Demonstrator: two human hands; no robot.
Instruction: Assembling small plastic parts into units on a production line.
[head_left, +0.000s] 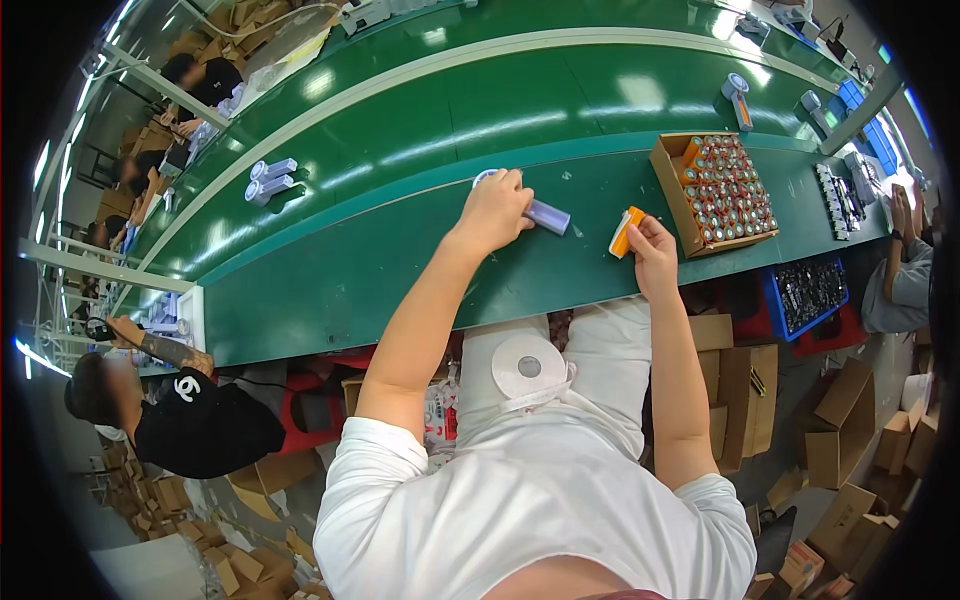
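Note:
On the green bench my left hand (495, 213) is closed over a lavender handheld fan body (548, 216). Its handle sticks out to the right from under my fingers, and most of its round head is covered by the hand. To the right, my right hand (653, 248) pinches an orange battery (627, 232) with a white strip along it, held just off the fan's handle end. Close by on the right stands an open cardboard box (684, 215) of upright batteries, mostly showing their round ends. A roll of white tape (530, 370) rests on my lap.
A green conveyor (400, 130) runs beyond the bench, carrying lavender fan bodies (270, 180) at left and one with orange in its handle (738, 100) at right. A blue crate (808, 297) of dark parts sits lower right. Co-workers (190, 420) sit at both sides; cardboard boxes crowd the floor.

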